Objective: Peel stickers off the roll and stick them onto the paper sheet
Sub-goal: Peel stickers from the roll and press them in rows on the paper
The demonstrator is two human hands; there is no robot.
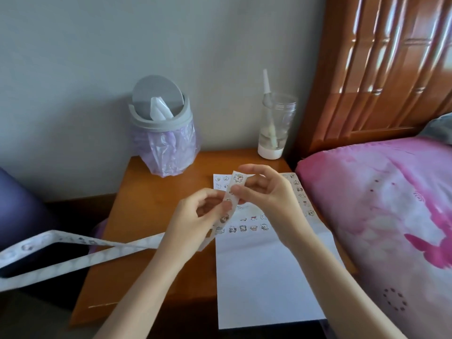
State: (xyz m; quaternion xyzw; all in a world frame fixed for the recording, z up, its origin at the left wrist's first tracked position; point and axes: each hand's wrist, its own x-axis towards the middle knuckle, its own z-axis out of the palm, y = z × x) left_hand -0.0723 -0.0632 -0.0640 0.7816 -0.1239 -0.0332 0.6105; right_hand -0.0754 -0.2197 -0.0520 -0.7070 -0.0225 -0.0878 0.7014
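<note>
Now your left hand (pixel 195 216) is pinching the sticker strip (pixel 236 179) above the surface (pixel 151 204), while your right hand (pixel 266 192) is pinching its far end; the paper sheet (pixel 264 277) is lying beneath, at the right.

A wooden bedside table (pixel 151 216) is carrying three things. A white paper sheet (pixel 264 277) is lying flat along its right side, reaching the front edge. A small grey bin (pixel 162 123) lined with a purple bag is standing at the back left. A clear cup (pixel 275 128) with a white base is standing at the back right.
</note>
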